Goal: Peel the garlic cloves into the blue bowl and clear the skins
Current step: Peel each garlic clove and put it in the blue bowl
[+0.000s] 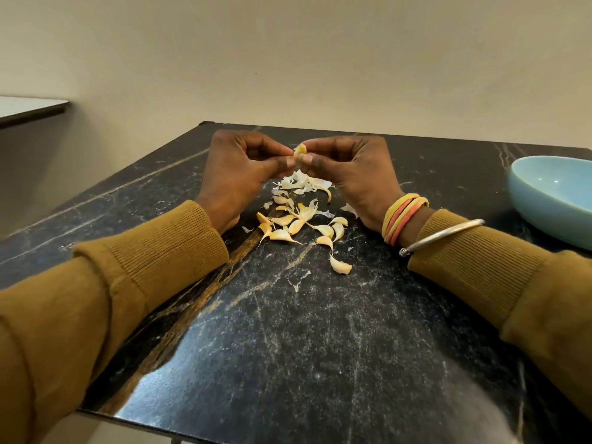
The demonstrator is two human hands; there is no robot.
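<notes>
- Mustard sleeves (96,283) fill both bottom corners of my feed, with the forearms down on the dark marbled surface (288,331).
- On the right wrist there's a metal bangle (445,235) and a stack of yellow-orange thread bands (403,219). Neither gets in the way of the work.
- The left hand (237,174) and right hand (349,174) meet fingertip to fingertip over the far side of the pile. Each pinches the same clove (300,150) between thumb and forefinger.
- That clove is held up off the surface, right between the two hands. Its long axis is roughly upright and the tip pokes out above the fingers. It's too small for me to tell how much skin is left on it.
- Just below the hands is a heap of white papery skins (299,182).
- Nearer me is a scatter of unpeeled cloves (298,225), plus one stray clove (341,266) on its own at the near edge.
- Off to the right sits the blue bowl (551,219), well apart from the pile and partly cut off by the frame. No peeled garlic in the part I can see.
- The bit that matters for the next move is that the bowl lies to the right of the held clove, so the right hand is much the nearer one. I reckon it should carry the clove across once it's bare, while the left goes for the next one.
- My guess is we're early on, with plenty left to peel and the skins not cleared yet.
</notes>
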